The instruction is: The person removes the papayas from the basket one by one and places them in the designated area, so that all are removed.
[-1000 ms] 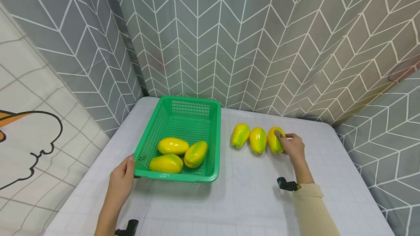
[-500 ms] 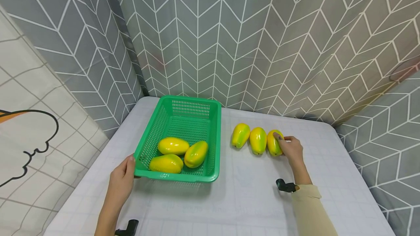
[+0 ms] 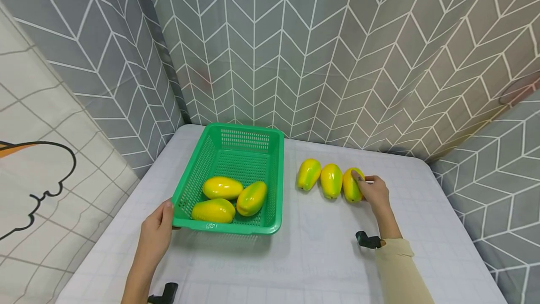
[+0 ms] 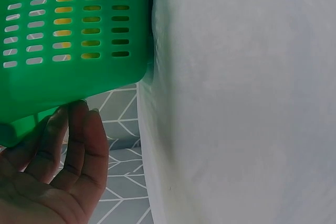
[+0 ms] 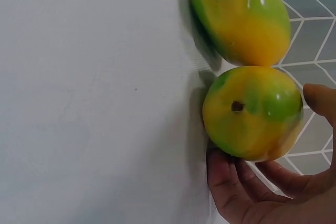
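Rightmost fruit (image 3: 351,188) shifted left, right hand (image 3: 377,193) gripping it, left hand (image 3: 157,230) gripping green basket (image 3: 249,228), three fruits (image 3: 251,199) inside.

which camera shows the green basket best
The head view: it frames the basket from above, nearly whole, with the three fruits inside. The left wrist view shows only part of its slotted outside; the right wrist view shows none of it.
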The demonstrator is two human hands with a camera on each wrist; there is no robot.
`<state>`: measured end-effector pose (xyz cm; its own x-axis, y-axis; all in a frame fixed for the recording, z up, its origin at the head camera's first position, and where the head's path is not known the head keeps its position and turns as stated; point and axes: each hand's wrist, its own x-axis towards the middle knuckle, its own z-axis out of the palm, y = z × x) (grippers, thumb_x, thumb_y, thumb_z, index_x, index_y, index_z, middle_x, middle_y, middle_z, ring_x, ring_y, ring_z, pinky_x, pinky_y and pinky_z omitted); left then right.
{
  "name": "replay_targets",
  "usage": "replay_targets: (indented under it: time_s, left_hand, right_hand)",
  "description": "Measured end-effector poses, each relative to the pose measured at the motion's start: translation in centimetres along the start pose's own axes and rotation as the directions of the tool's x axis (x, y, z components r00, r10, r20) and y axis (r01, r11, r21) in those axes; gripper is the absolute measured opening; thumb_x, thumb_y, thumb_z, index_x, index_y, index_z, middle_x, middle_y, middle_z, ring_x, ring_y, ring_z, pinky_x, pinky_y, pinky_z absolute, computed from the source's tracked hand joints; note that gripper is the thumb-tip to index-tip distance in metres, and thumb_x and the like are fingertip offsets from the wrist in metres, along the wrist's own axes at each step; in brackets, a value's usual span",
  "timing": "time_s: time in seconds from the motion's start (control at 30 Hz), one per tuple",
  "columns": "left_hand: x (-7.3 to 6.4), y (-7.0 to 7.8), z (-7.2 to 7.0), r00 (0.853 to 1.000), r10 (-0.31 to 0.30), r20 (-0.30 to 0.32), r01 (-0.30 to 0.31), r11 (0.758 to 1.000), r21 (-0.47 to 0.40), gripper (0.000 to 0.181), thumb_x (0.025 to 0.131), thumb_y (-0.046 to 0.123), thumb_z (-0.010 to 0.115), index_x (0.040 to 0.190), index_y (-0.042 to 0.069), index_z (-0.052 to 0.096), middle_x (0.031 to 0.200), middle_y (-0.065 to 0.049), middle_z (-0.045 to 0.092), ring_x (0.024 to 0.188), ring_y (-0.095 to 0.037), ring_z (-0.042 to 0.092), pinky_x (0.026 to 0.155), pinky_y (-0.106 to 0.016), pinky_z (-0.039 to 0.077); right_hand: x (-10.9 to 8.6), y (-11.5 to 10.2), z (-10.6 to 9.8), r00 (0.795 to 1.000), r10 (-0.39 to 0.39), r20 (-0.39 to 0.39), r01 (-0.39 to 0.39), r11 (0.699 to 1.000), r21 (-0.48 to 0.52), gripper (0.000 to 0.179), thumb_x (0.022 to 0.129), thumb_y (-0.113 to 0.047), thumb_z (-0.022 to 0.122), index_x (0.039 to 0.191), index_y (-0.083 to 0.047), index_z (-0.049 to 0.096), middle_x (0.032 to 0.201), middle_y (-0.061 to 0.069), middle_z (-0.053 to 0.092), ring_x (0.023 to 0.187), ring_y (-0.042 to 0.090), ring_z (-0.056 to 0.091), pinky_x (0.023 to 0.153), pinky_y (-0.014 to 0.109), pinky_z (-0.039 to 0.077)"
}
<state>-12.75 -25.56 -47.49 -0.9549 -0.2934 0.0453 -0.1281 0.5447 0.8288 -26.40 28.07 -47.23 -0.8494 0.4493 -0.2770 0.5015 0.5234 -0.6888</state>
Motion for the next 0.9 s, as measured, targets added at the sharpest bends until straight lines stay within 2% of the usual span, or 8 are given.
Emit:
replay_targets:
  time_s: [0.13, 0.23, 0.37, 0.5, 0.7, 0.9]
  left_hand:
    - [0.0, -0.1, 0.0, 1.000, 0.003, 0.002, -0.003, 1.000, -0.006, 0.057, 0.116, 0.040, 0.033, 0.144, 0.000, 0.061, 0.092, -0.013, 0.068, 0.078, -0.016, 0.060, 0.067, -0.022, 0.050]
    - [0.0, -0.2, 0.1, 1.000, 0.009, 0.002, -0.009, 1.000, -0.010, 0.056, 0.116, 0.040, 0.033, 0.144, -0.001, 0.061, 0.091, -0.013, 0.068, 0.078, -0.015, 0.060, 0.066, -0.022, 0.050]
    - [0.1, -0.2, 0.0, 1.000, 0.020, -0.002, -0.020, 1.000, -0.015, 0.055, 0.116, 0.038, 0.034, 0.142, -0.001, 0.062, 0.089, -0.012, 0.068, 0.076, -0.013, 0.059, 0.065, -0.023, 0.049]
    - [0.1, -0.1, -0.1, 1.000, 0.024, -0.005, -0.024, 1.000, -0.020, 0.055, 0.116, 0.038, 0.034, 0.142, -0.001, 0.062, 0.088, -0.011, 0.068, 0.076, -0.013, 0.059, 0.066, -0.022, 0.049]
    - [0.1, 0.0, -0.1, 1.000, 0.015, 0.002, -0.015, 1.000, -0.021, 0.055, 0.116, 0.039, 0.034, 0.143, -0.001, 0.061, 0.090, -0.012, 0.068, 0.076, -0.012, 0.059, 0.066, -0.022, 0.050]
    - [0.0, -0.1, -0.1, 1.000, 0.013, 0.004, -0.013, 1.000, -0.019, 0.056, 0.116, 0.039, 0.034, 0.143, -0.001, 0.061, 0.090, -0.013, 0.067, 0.077, -0.015, 0.060, 0.066, -0.022, 0.050]
  right_hand:
    - [-0.1, 0.0, -0.4, 1.000, -0.018, -0.006, 0.018, 1.000, 0.017, 0.092, 0.101, -0.068, 0.051, 0.153, 0.007, 0.042, 0.146, 0.034, 0.052, 0.111, 0.038, 0.064, 0.076, 0.031, 0.062]
    - [-0.2, -0.2, -0.8, 0.999, -0.029, -0.024, 0.030, 0.999, 0.025, 0.093, 0.100, -0.070, 0.050, 0.154, 0.006, 0.042, 0.150, 0.035, 0.050, 0.120, 0.042, 0.063, 0.090, 0.039, 0.062]
    - [-0.3, -0.9, -1.3, 0.997, -0.048, -0.054, 0.050, 0.998, 0.031, 0.094, 0.100, -0.070, 0.050, 0.155, 0.005, 0.041, 0.155, 0.035, 0.046, 0.130, 0.046, 0.056, 0.108, 0.053, 0.054]
    - [-0.5, -2.0, -1.7, 0.995, -0.066, -0.074, 0.070, 0.996, 0.049, 0.091, 0.101, -0.068, 0.051, 0.157, 0.003, 0.040, 0.159, 0.033, 0.044, 0.139, 0.049, 0.049, 0.116, 0.061, 0.046]
    - [-0.9, -3.7, -1.9, 0.992, -0.092, -0.086, 0.098, 0.993, 0.068, 0.089, 0.102, -0.066, 0.051, 0.160, -0.001, 0.038, 0.161, 0.030, 0.042, 0.145, 0.050, 0.046, 0.120, 0.063, 0.042]
    - [-1.4, -5.3, -2.1, 0.980, -0.168, -0.104, 0.175, 0.982, 0.072, 0.085, 0.102, -0.064, 0.053, 0.159, -0.002, 0.040, 0.161, 0.028, 0.044, 0.145, 0.049, 0.046, 0.119, 0.063, 0.042]
